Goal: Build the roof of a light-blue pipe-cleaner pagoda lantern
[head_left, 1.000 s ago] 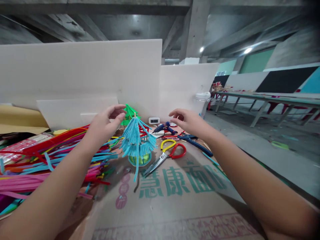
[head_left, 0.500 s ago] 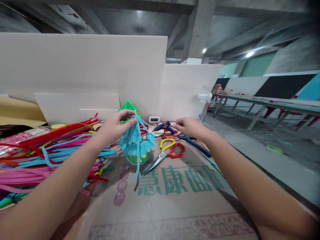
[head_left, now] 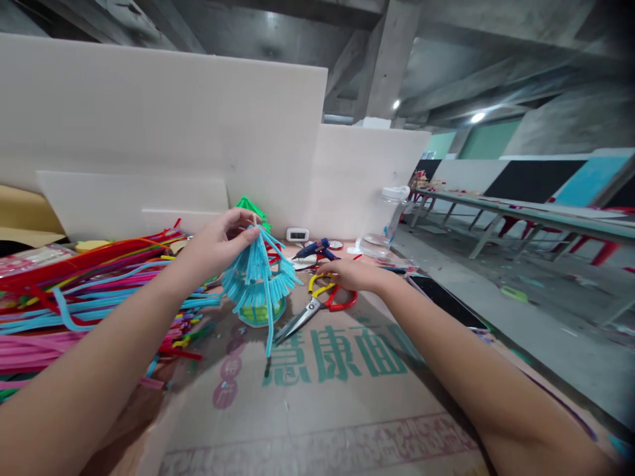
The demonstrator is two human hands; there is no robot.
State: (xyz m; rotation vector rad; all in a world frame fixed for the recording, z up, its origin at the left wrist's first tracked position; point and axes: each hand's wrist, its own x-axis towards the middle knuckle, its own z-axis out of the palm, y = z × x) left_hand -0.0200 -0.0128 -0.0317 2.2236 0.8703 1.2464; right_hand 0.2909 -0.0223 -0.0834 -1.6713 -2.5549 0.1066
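My left hand (head_left: pixel 233 238) is closed, pinching the peak of a light-blue pipe-cleaner roof (head_left: pixel 260 271) between thumb and fingers. The tiered, fringed roof sits over a round green-and-yellow base (head_left: pixel 260 312), and one long blue strand hangs down its front. To the right lies a pair of scissors (head_left: pixel 311 308) with one yellow and one red handle, its blades pointing toward the model. Over those handles is my right hand (head_left: pixel 350 273), its fingers loosely bent and partly hidden; whether they touch the handles I cannot tell.
Many coloured pipe cleaners (head_left: pixel 114 297) are heaped at left. Behind are a green pipe-cleaner piece (head_left: pixel 253 210), a small digital clock (head_left: pixel 297 235), a blue glue gun (head_left: pixel 317 248) and a clear bottle (head_left: pixel 391 215). A phone (head_left: pixel 446 303) lies at the right edge. Printed cardboard (head_left: pixel 317 423) covers the front.
My right hand has moved left and down from beside the glue gun and pliers to above the scissors' handles. My left hand keeps its pinch on the roof. The view has turned slightly right.
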